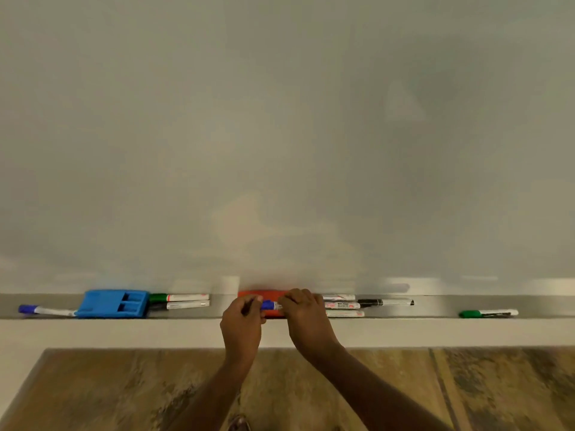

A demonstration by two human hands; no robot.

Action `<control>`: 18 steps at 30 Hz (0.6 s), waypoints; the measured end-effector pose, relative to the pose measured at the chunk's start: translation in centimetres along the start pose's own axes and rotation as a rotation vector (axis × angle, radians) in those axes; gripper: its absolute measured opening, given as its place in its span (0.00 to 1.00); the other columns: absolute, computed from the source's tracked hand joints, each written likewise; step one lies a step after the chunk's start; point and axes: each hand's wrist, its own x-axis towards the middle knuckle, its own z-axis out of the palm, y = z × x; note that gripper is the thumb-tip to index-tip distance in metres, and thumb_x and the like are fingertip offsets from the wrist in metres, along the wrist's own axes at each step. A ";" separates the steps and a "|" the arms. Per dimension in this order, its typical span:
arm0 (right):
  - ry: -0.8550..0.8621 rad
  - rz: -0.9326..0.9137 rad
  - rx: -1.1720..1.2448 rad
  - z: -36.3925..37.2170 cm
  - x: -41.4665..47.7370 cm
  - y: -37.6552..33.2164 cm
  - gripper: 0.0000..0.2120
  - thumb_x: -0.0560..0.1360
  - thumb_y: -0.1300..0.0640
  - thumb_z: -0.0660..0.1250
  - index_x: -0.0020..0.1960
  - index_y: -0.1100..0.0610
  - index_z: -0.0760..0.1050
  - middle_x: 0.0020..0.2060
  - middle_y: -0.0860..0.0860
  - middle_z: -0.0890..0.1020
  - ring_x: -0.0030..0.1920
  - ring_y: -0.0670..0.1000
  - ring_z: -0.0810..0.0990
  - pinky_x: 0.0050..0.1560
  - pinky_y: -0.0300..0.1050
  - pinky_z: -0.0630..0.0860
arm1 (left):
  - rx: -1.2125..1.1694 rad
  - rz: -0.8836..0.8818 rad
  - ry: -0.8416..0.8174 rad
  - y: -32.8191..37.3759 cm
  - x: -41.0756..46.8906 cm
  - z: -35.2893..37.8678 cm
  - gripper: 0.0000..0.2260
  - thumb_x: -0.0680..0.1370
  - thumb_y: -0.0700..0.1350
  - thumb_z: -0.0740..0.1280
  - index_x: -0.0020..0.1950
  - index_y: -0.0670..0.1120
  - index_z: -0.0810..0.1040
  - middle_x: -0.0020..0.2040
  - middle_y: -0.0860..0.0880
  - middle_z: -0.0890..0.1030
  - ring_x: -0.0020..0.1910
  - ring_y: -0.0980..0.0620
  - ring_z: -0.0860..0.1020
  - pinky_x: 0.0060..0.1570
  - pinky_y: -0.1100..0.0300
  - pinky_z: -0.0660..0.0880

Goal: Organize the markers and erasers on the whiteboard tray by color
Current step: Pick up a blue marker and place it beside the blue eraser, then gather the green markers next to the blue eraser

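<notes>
Both hands meet at the middle of the metal tray [435,307]. My left hand [244,325] and my right hand [306,318] are both closed on one blue-capped marker [270,305], held level just in front of a red eraser [264,295]. At the tray's left lie another blue marker [43,310], a blue eraser [113,303], a green marker [179,297] and a dark-capped marker [183,304]. Right of my hands lie three white markers with red print [342,305], a black marker [385,302] and, further right, a green marker [488,313].
The whiteboard [280,135] fills the view above the tray. A pale ledge [124,332] runs below the tray, with wood-patterned floor [124,390] beneath it.
</notes>
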 end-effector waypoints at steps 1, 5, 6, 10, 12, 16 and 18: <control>0.011 0.013 -0.006 -0.5 -0.4 1.1 0.19 0.59 0.66 0.78 0.47 0.54 0.81 0.43 0.52 0.84 0.42 0.55 0.82 0.44 0.49 0.78 | 0.009 0.024 -0.026 0.3 -0.5 0.9 0.06 0.77 0.45 0.66 0.50 0.46 0.80 0.43 0.50 0.81 0.36 0.56 0.81 0.32 0.74 0.70; 0.003 0.088 -0.009 -1.8 -1.7 4.9 0.18 0.59 0.65 0.79 0.46 0.55 0.81 0.42 0.52 0.83 0.42 0.54 0.82 0.43 0.50 0.78 | 0.027 0.090 -0.121 1.5 -2.2 3.8 0.07 0.77 0.44 0.66 0.51 0.44 0.81 0.46 0.46 0.83 0.42 0.48 0.81 0.46 0.57 0.79; -0.007 0.116 -0.023 -1.9 -2.1 6.0 0.18 0.60 0.66 0.78 0.47 0.54 0.81 0.42 0.52 0.83 0.43 0.54 0.81 0.44 0.51 0.78 | 0.036 0.111 -0.135 1.8 -2.6 4.5 0.07 0.77 0.43 0.66 0.52 0.43 0.81 0.46 0.45 0.83 0.43 0.47 0.80 0.48 0.54 0.79; -0.024 0.242 -0.050 -2.5 -4.2 10.7 0.15 0.64 0.67 0.76 0.48 0.54 0.80 0.44 0.52 0.83 0.46 0.53 0.80 0.48 0.51 0.76 | 0.134 0.227 -0.183 2.2 -3.9 6.8 0.07 0.76 0.39 0.67 0.52 0.40 0.82 0.46 0.45 0.83 0.42 0.51 0.78 0.40 0.70 0.71; -0.029 0.290 -0.056 -2.7 -5.4 12.9 0.14 0.64 0.68 0.75 0.47 0.54 0.81 0.43 0.52 0.83 0.44 0.53 0.80 0.48 0.50 0.77 | 0.169 0.249 -0.224 2.2 -4.5 7.7 0.07 0.75 0.37 0.68 0.52 0.39 0.82 0.46 0.45 0.83 0.43 0.53 0.77 0.39 0.73 0.69; -0.067 0.379 -0.079 -3.3 -7.5 16.6 0.15 0.64 0.67 0.77 0.48 0.56 0.82 0.42 0.53 0.83 0.43 0.54 0.81 0.47 0.52 0.78 | 0.245 0.273 -0.323 1.5 -5.6 9.7 0.07 0.75 0.35 0.67 0.51 0.39 0.82 0.46 0.42 0.84 0.44 0.52 0.78 0.43 0.72 0.70; -0.089 0.413 -0.095 -3.3 -7.9 17.9 0.16 0.64 0.72 0.73 0.48 0.57 0.82 0.42 0.54 0.83 0.43 0.55 0.81 0.47 0.53 0.78 | 0.304 0.286 -0.356 0.9 -5.9 10.2 0.07 0.75 0.36 0.68 0.52 0.39 0.82 0.47 0.42 0.83 0.43 0.55 0.77 0.40 0.78 0.69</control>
